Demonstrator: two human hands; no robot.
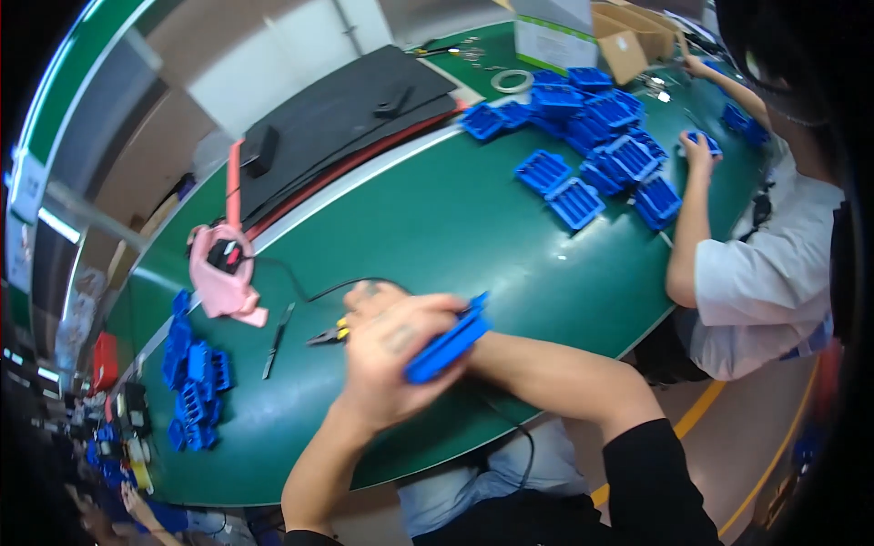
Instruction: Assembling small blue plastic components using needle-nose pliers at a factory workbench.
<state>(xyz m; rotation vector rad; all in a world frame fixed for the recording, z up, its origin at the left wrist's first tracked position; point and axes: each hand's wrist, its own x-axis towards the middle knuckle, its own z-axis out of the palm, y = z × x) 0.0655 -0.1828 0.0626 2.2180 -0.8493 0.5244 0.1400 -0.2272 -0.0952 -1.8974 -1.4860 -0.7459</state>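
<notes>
My left hand (396, 350) is closed around a blue plastic tray-like part (452, 344), held tilted above the green table. My right forearm crosses from the right beneath that part. Beyond the left hand, part of my right hand (371, 296) shows, blurred and mostly covered, so its grip is unclear. Pliers with yellow on the handles (330, 336) are right beside the hands, jaws pointing left, their handle ends hidden. Left of the pliers lies a slim dark tool (279, 341), perhaps tweezers or a knife. A black cable (314, 297) runs along the table to the hands.
Blue slotted parts form a pile (601, 123) at the far right and a smaller heap (194, 382) at the left. A pink object (223, 278) stands near a black mat (337, 127). At right, a co-worker in a white sleeve (751, 273) handles a blue part (703, 142).
</notes>
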